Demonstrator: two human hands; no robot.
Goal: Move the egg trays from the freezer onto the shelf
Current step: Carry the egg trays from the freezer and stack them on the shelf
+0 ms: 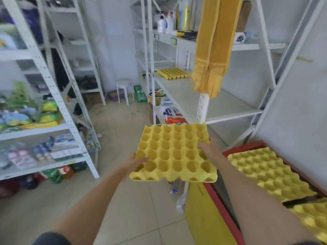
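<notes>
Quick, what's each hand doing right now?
Left hand: grips the egg tray by its left edge.
Right hand: grips the same tray's right edge.

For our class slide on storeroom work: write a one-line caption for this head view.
Both hands, left and right, carry an empty yellow moulded egg tray towards the white metal shelf.

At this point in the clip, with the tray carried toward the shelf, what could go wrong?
1. The empty yellow moulded egg tray is held only at its side edges by the left hand and right hand; a weak grip could let it tip or drop.
2. The yellow cloth hanging on the white shelf post drapes over the shelf front and may snag the tray.
</notes>
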